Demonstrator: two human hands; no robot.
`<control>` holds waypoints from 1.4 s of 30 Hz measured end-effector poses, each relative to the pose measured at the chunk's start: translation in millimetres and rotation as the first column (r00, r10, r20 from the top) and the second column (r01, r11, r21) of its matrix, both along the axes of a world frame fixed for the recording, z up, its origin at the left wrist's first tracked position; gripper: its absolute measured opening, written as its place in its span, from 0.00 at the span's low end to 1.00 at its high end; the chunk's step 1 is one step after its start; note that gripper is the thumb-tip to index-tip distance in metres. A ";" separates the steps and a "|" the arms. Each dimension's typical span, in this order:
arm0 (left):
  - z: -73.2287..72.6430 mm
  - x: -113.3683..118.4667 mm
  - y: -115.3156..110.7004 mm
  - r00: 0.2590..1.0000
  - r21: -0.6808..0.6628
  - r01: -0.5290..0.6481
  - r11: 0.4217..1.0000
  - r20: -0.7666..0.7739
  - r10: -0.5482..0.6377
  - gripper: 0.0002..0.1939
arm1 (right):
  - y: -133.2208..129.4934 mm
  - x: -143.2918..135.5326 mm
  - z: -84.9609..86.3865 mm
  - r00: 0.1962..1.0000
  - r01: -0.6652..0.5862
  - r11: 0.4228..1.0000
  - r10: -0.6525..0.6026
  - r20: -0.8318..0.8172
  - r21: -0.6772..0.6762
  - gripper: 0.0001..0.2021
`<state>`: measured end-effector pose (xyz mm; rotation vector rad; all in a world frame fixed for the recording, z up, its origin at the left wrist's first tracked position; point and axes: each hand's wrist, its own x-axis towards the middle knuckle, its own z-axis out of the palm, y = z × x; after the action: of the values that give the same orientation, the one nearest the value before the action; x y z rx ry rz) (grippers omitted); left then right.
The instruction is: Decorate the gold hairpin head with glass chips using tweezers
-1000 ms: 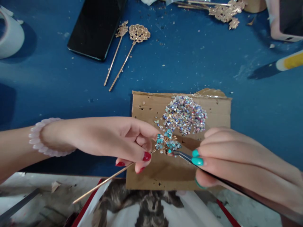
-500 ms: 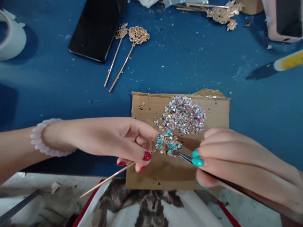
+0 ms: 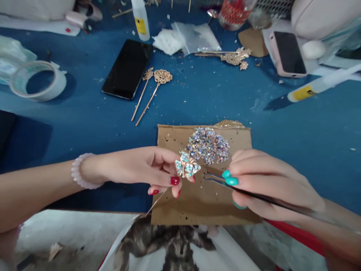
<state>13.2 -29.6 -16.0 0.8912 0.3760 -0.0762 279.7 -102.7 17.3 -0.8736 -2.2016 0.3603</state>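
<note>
My left hand [image 3: 146, 169] pinches a gold hairpin [image 3: 186, 165] just below its flower-like head, which is set with turquoise and pale chips; the thin stick points down and left. My right hand [image 3: 262, 180] is closed round dark metal tweezers [image 3: 216, 178], whose two tips are apart, a little right of the hairpin head and not touching it. Under both lies a piece of brown cardboard [image 3: 203, 207]. A pile of small multicoloured shiny chips [image 3: 208, 145] rests on its upper part, just beyond the hairpin head.
On the blue table [image 3: 211, 98] are a black phone [image 3: 126, 69], two gold hairpins [image 3: 152, 90], a tape roll [image 3: 38, 81], more hairpins [image 3: 234, 58] and a pink device [image 3: 289, 54]. A glue bottle [image 3: 307, 91] juts in from the right; another [image 3: 141, 22] is at the back.
The tweezers have come away from the hairpin head and their tips have spread. The hairpin head is turned and tilted differently in my left hand. The view now takes in more of the table's far side.
</note>
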 end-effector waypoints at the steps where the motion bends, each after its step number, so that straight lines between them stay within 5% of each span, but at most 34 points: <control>1: -1.6 0.1 -0.5 1.000 0.004 -0.010 1.000 0.003 0.010 0.08 | 2.0 1.8 -1.0 0.999 -0.042 0.999 0.042 -0.014 -0.003 0.02; 5: -5.5 1.9 -3.2 0.997 0.019 -0.071 0.997 0.027 0.070 0.07 | 7.1 0.8 -8.5 0.989 -0.123 0.991 0.127 -0.071 0.051 0.03; 19: -9.1 6.4 -13.9 0.992 0.053 -0.044 0.998 0.119 0.038 0.12 | -3.7 -20.7 -19.5 0.962 -0.077 0.977 0.124 -0.242 0.197 0.03; 42: -9.4 6.3 -14.6 0.997 0.032 -0.015 0.999 0.076 0.013 0.15 | -1.1 -21.6 -26.1 0.957 -0.073 0.972 0.131 -0.258 0.224 0.04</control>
<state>19.5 -44.2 -25.4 0.9210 0.3131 -0.0233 258.1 -103.8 -8.8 -0.5589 -1.9903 0.2697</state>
